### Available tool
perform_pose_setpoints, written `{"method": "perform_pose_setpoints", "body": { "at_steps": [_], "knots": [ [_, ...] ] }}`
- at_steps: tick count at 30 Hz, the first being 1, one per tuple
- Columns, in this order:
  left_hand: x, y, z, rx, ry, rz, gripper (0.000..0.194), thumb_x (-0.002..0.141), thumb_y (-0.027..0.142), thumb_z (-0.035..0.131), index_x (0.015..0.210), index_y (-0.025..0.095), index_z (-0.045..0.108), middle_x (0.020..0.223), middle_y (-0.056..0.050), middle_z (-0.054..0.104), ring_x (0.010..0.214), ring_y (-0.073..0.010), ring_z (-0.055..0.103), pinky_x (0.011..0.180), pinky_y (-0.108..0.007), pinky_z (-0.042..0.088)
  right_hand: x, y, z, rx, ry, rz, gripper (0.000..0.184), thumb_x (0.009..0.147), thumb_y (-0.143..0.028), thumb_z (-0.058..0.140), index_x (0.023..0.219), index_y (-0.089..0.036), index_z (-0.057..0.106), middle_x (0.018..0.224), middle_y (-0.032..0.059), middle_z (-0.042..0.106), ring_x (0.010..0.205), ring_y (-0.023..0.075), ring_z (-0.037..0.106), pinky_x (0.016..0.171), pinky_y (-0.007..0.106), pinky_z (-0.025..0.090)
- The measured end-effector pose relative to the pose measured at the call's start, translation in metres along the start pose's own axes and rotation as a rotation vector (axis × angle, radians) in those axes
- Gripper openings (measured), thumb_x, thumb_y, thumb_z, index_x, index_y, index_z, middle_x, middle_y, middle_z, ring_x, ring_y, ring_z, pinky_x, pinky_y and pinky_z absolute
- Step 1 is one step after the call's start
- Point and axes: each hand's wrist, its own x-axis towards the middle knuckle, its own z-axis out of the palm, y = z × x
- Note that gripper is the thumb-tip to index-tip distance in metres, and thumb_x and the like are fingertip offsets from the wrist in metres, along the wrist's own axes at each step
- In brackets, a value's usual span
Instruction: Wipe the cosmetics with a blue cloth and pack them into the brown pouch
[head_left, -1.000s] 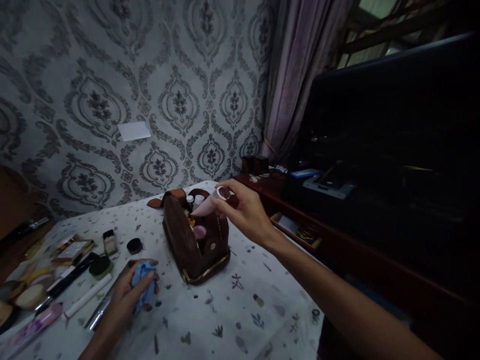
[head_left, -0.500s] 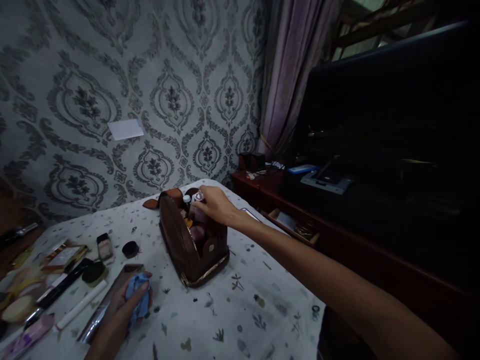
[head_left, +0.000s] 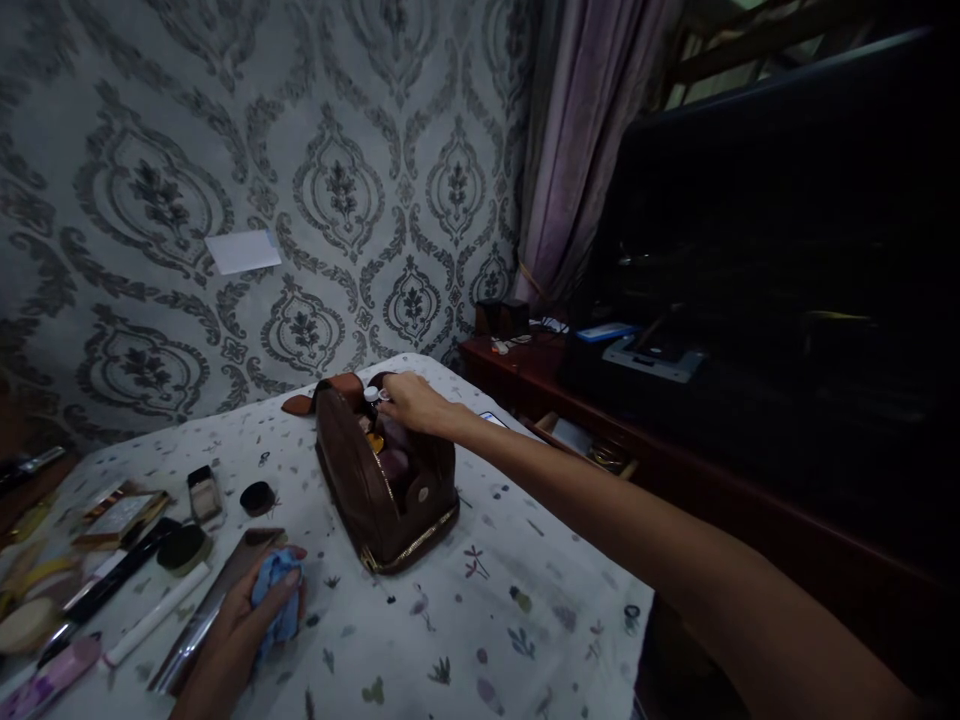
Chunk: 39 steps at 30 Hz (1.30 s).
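A brown makeup bag (head_left: 349, 475) stands unzipped on the bed-like surface with a patterned white sheet (head_left: 405, 640). My right hand (head_left: 411, 402) reaches into its top, fingers closed around a small clear-capped bottle (head_left: 385, 394), most of which the hand and bag hide. Beside it inside the bag shows a white-capped bottle (head_left: 371, 397), with a yellow item (head_left: 375, 441) and a round pinkish item (head_left: 393, 463) lower down. My left hand (head_left: 251, 620) is closed around a crumpled blue cloth (head_left: 277, 595), resting near a shiny, flat, silvery case (head_left: 202, 620).
Left of the bag lie a dark round lid (head_left: 257, 498), a small bottle (head_left: 204, 495), a gold compact (head_left: 124, 518), a white pen-like tube (head_left: 154, 618) and a pink tube (head_left: 56, 680). A phone (head_left: 493, 419) lies behind my right forearm. An open drawer (head_left: 577, 440) is at right.
My right hand has sunk slightly deeper into the bag, and the clear cap is now mostly covered. The left hand keeps its hold on the cloth. The view has shifted a little.
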Motion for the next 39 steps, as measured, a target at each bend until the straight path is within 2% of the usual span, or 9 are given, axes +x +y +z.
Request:
{"method": "perform_pose_setpoints", "body": {
  "at_steps": [13, 23, 28, 31, 35, 39],
  "knots": [
    [0.003, -0.005, -0.002, -0.004, -0.036, 0.028, 0.066, 0.060, 0.063, 0.081, 0.107, 0.019, 0.066, 0.070, 0.000, 0.066, 0.060, -0.0163, 0.062, 0.055, -0.023, 0.048, 0.017, 0.004, 0.006, -0.030, 0.007, 0.065, 0.031, 0.092, -0.032, 0.057, 0.112, -0.010, 0.066, 0.117, 0.0153, 0.070, 0.107, 0.0250, 0.064, 0.080, 0.028, 0.047],
    [-0.001, 0.002, -0.001, 0.044, -0.040, 0.058, 0.062, 0.062, 0.062, 0.079, 0.103, 0.017, 0.068, 0.071, -0.002, 0.067, 0.063, -0.0188, 0.063, 0.055, -0.024, 0.049, 0.028, 0.009, 0.012, -0.018, -0.043, 0.056, 0.028, 0.087, -0.026, 0.065, 0.112, -0.014, 0.067, 0.117, 0.0125, 0.070, 0.105, 0.0242, 0.065, 0.077, 0.026, 0.047],
    [-0.001, 0.008, -0.004, 0.081, -0.112, 0.052, 0.058, 0.063, 0.062, 0.077, 0.101, 0.019, 0.070, 0.065, -0.001, 0.065, 0.061, -0.0192, 0.062, 0.057, -0.025, 0.051, 0.031, 0.010, 0.019, -0.040, -0.032, 0.018, 0.023, 0.090, -0.023, 0.061, 0.110, -0.012, 0.067, 0.114, 0.0139, 0.070, 0.106, 0.0258, 0.065, 0.081, 0.028, 0.047],
    [-0.002, 0.008, -0.004, 0.083, -0.107, 0.069, 0.059, 0.063, 0.065, 0.076, 0.100, 0.020, 0.071, 0.066, -0.002, 0.066, 0.063, -0.0208, 0.063, 0.057, -0.026, 0.050, 0.027, 0.008, 0.017, -0.067, -0.007, 0.002, 0.024, 0.092, -0.024, 0.061, 0.112, -0.011, 0.066, 0.115, 0.0159, 0.068, 0.108, 0.0262, 0.063, 0.085, 0.030, 0.047],
    [-0.003, 0.004, 0.000, 0.073, -0.073, 0.095, 0.060, 0.065, 0.066, 0.075, 0.102, 0.019, 0.070, 0.062, -0.001, 0.063, 0.056, -0.0186, 0.058, 0.053, -0.025, 0.046, 0.018, 0.002, 0.010, -0.101, 0.027, 0.010, 0.031, 0.090, -0.027, 0.065, 0.116, -0.010, 0.063, 0.121, 0.0195, 0.062, 0.105, 0.0265, 0.064, 0.085, 0.032, 0.048],
    [-0.006, 0.006, 0.003, 0.052, -0.102, 0.119, 0.053, 0.067, 0.064, 0.074, 0.095, 0.019, 0.069, 0.064, -0.001, 0.063, 0.061, -0.0190, 0.060, 0.056, -0.025, 0.047, 0.017, 0.001, 0.006, -0.112, 0.025, -0.035, 0.030, 0.091, -0.022, 0.061, 0.119, -0.011, 0.061, 0.121, 0.0178, 0.063, 0.109, 0.0254, 0.062, 0.088, 0.032, 0.047]
  ]
}}
